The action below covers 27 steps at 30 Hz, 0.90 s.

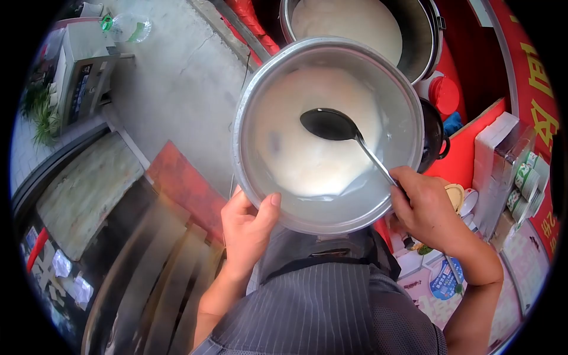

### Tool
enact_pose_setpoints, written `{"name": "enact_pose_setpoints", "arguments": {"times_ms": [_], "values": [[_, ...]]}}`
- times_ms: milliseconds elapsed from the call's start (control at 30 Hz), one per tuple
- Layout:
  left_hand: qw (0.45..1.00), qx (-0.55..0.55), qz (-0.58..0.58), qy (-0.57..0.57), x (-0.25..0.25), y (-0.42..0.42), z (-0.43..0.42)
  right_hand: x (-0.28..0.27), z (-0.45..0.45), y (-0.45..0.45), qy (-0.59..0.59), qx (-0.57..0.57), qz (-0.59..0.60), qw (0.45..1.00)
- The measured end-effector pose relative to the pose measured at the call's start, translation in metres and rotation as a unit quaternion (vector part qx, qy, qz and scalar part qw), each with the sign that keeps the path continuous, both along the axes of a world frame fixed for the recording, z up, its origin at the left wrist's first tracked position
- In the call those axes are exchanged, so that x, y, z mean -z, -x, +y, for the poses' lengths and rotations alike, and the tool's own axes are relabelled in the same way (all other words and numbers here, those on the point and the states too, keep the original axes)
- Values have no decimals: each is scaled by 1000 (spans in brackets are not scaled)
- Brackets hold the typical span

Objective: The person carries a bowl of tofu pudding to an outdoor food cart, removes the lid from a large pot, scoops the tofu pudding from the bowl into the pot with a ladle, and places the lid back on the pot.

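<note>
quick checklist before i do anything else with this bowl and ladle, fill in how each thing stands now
1. Left hand on the metal bowl: ok, thumb at the near-left rim.
2. Right hand on the ladle: ok, gripping its handle near the bowl's right rim.
3. White liquid below the rim: ok, bare inner wall shows around it.
4. Ladle's head within the bowl's outline: ok, seen over the liquid.
5. Bowl supported from beneath: cannot tell, its underside is hidden.
6. Clear view of the whole large pot beyond: not ok, the bowl covers part of it.
</note>
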<state>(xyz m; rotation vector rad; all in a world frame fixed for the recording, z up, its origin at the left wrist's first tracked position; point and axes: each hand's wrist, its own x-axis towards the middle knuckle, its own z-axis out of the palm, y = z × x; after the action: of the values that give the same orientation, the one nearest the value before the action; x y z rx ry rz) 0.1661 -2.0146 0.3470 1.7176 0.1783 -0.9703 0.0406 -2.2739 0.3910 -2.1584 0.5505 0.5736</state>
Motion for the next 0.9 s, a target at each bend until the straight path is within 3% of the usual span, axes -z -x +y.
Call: {"name": "enact_pose_setpoints", "arguments": {"times_ms": [133,200,433,500,700,900], "values": [[1000,3,9,25,-3,-1,-3,4,10,-4,29,-25,13,999],[999,2,13,29,-3,0,-2,-4,9,-10,-23,-66,80,994],[998,9,21,52,-3,-2,-3,7,6,-11,-138,-46,69,987],[998,10,24,62,-1,-2,-2,0,-1,-27,-274,59,245,928],[995,0,50,81,-1,-3,1,-9,-21,-27,-367,131,281,877],[995,19,58,85,4,-1,11,-36,-58,-23,-385,227,227,865]]}}
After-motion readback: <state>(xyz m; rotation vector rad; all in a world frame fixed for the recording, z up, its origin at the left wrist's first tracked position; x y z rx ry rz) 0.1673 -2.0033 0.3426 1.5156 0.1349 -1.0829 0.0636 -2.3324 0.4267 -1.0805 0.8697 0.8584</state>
